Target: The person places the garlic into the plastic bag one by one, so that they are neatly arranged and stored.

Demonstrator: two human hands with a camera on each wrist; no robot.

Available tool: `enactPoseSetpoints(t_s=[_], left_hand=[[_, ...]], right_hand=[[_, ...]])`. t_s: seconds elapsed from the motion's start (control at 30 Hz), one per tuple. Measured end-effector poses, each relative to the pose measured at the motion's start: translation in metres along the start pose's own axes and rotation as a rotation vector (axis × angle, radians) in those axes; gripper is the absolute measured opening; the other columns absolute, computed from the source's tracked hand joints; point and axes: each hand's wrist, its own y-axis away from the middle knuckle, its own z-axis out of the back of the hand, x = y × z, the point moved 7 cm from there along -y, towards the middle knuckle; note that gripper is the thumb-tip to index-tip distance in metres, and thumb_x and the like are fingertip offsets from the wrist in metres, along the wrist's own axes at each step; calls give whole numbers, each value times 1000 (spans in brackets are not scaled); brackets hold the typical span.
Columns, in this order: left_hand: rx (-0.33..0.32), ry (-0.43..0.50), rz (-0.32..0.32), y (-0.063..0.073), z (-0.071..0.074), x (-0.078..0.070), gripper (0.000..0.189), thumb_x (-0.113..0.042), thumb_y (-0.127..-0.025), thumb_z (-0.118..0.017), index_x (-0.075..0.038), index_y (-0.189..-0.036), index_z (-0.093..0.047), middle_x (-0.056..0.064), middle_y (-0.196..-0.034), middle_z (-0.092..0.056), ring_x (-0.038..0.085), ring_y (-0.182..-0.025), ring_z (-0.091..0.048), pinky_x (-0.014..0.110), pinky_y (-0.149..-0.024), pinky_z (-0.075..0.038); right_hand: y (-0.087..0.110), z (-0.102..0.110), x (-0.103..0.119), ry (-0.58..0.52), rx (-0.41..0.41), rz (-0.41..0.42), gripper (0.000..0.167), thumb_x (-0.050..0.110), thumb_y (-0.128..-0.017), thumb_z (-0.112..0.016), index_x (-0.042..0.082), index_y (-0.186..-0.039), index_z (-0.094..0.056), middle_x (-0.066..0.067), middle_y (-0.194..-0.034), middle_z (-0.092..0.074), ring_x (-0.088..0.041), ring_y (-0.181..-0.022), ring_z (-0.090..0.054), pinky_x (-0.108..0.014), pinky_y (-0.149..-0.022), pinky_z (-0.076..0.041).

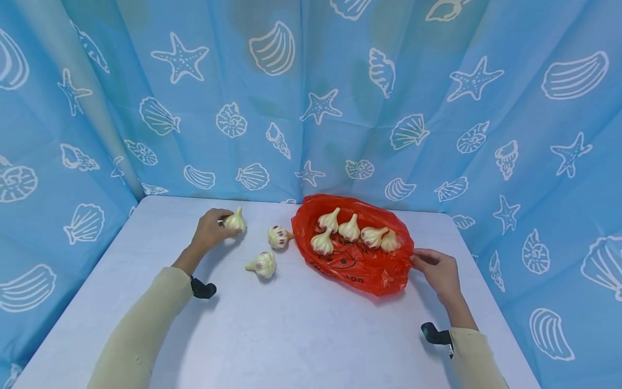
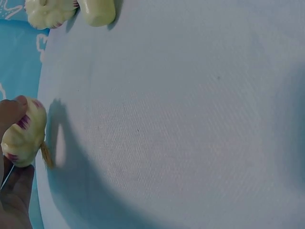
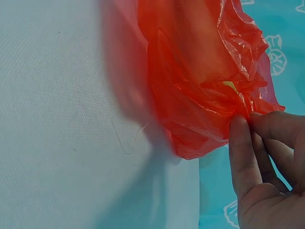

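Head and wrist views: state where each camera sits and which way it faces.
Head: worn on the head, facing forward and down at the table and seashell-print curtain; left hand, right hand and sleeves show.
Left wrist: worn there, facing the held garlic bulb; part of the left hand shows.
Right wrist: worn there, facing the red plastic bag; the right hand shows, pinching it.
Shared: head and right wrist both show that pinch.

White table: faintly textured top
Red plastic bag: near far edge
Garlic bulbs: two, left of bag
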Motion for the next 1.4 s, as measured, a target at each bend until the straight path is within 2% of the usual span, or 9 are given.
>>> enactPoseSetpoints(t_s=[0.13, 0.3, 0.67, 1.07, 1.23, 1.4], left_hand=[[-36, 25, -29, 0, 1, -3, 59, -20, -75, -84, 7, -122, -60, 23, -117, -57, 36, -107, -57, 45, -92, -51], [-53, 70, -20, -1, 2, -10, 60, -23, -75, -85, 5, -122, -61, 20, -117, -57, 33, -109, -56, 42, -93, -51], [-89, 144, -70, -5, 0, -34, 60, -27, -75, -86, 1, -122, -62, 16, -119, -58, 30, -111, -56, 39, -92, -52], [-87, 200, -93, -6, -6, -56, 59, -28, -75, -85, -2, -124, -62, 14, -121, -56, 29, -114, -55, 39, -95, -50], [-64, 203, -109, -7, -10, -71, 61, -34, -75, -85, -4, -124, -62, 12, -122, -55, 28, -115, -54, 42, -96, -49], [-37, 239, -137, -6, -15, -88, 61, -33, -75, -85, -5, -124, -62, 11, -122, -55, 27, -115, -53, 46, -95, -49]], right_hand=[[0, 1, 0, 2, -3, -2, 46, 33, -93, -66, 8, -131, -61, -15, -130, -59, -31, -113, -59, -42, -92, -50], [1, 0, 1, 1, 1, 1, 46, 33, -93, -67, 8, -131, -61, -15, -130, -59, -31, -112, -60, -42, -92, -50], [2, -1, 1, -8, 5, -6, 46, 32, -92, -67, 8, -131, -61, -15, -130, -59, -31, -113, -59, -42, -92, -50], [2, 0, 2, -10, 5, 0, 46, 33, -92, -67, 9, -131, -61, -15, -130, -59, -30, -112, -60, -41, -92, -50], [3, 0, 2, -11, 5, -5, 45, 32, -93, -66, 8, -131, -61, -15, -130, -59, -31, -112, -60, -41, -92, -50], [3, 0, 0, -20, 8, -4, 45, 32, -93, -66, 8, -131, -61, -15, -129, -59, -30, -112, -60, -40, -92, -50]])
